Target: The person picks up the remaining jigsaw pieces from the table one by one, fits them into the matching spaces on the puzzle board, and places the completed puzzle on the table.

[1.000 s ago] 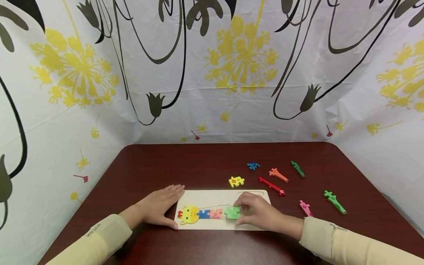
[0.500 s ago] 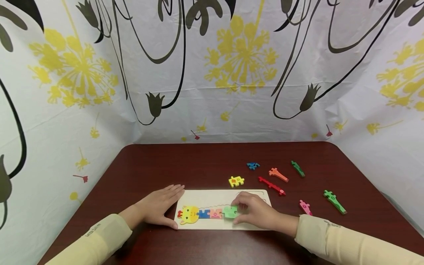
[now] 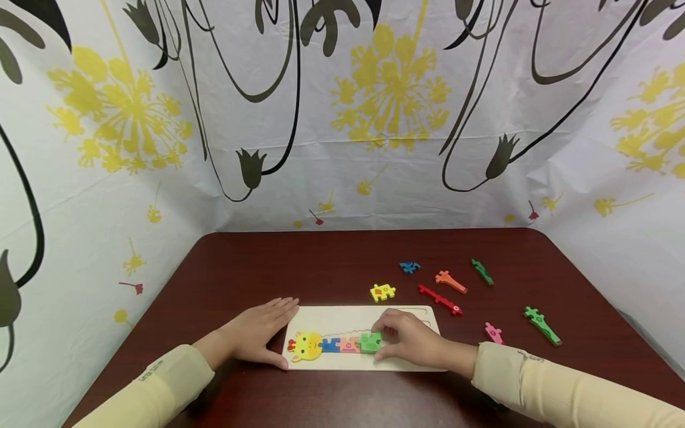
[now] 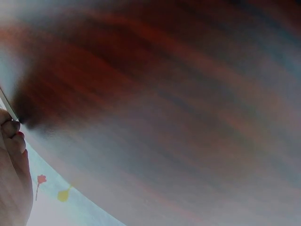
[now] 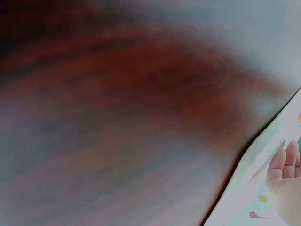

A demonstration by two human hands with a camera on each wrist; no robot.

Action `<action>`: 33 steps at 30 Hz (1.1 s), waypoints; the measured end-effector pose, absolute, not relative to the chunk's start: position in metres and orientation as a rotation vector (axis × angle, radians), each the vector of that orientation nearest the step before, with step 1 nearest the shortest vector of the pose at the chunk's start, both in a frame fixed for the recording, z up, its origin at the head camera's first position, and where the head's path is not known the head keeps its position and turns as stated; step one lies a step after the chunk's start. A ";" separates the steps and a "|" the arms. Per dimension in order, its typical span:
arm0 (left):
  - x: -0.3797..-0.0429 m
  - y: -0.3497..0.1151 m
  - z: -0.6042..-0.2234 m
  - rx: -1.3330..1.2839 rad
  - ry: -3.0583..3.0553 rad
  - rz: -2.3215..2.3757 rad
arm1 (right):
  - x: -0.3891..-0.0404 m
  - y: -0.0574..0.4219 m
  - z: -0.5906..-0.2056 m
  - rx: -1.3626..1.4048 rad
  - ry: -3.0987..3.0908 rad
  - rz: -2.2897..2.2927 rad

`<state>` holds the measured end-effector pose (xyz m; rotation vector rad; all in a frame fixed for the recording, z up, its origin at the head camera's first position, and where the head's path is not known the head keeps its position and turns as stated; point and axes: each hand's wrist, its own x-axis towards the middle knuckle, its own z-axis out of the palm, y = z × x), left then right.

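Note:
A pale wooden puzzle board (image 3: 334, 318) lies on the table in the head view. Along it sit a yellow giraffe-head piece (image 3: 307, 346), a blue piece (image 3: 330, 345) and a salmon piece (image 3: 349, 345) in a row. My right hand (image 3: 411, 339) pinches a green puzzle piece (image 3: 369, 342) between thumb and fingers, at the right end of that row. With fingers straight, my left hand (image 3: 259, 334) rests at the board's left edge. The wrist views show only part of the left hand (image 4: 14, 174) and right hand (image 5: 286, 183) at their borders.
Beyond the board lie a yellow piece (image 3: 382, 292), a blue piece (image 3: 409, 267), an orange piece (image 3: 451, 281), a red piece (image 3: 440, 299) and a dark green piece (image 3: 482, 272). Rightward are a pink piece (image 3: 493, 333) and a green piece (image 3: 542, 326). A patterned cloth (image 3: 321, 119) surrounds the table (image 3: 278, 261).
My right hand has moved slightly left with the green puzzle piece, which now lies against the salmon piece; the gap between them has closed. The left hand stays in place.

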<state>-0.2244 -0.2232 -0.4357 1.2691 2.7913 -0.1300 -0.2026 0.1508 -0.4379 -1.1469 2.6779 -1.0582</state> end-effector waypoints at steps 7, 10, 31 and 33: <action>-0.225 -0.222 -0.433 1.273 2.779 -0.129 | -0.204 0.150 -0.438 -1.128 2.671 -1.044; -0.225 -0.222 -0.432 1.271 2.778 -0.127 | -0.205 0.149 -0.437 -1.120 2.670 -1.042; -0.223 -0.222 -0.432 1.254 2.779 -0.117 | -0.204 0.145 -0.438 -1.100 2.652 -1.031; -0.224 -0.222 -0.433 1.253 2.779 -0.122 | -0.204 0.146 -0.438 -1.098 2.653 -1.030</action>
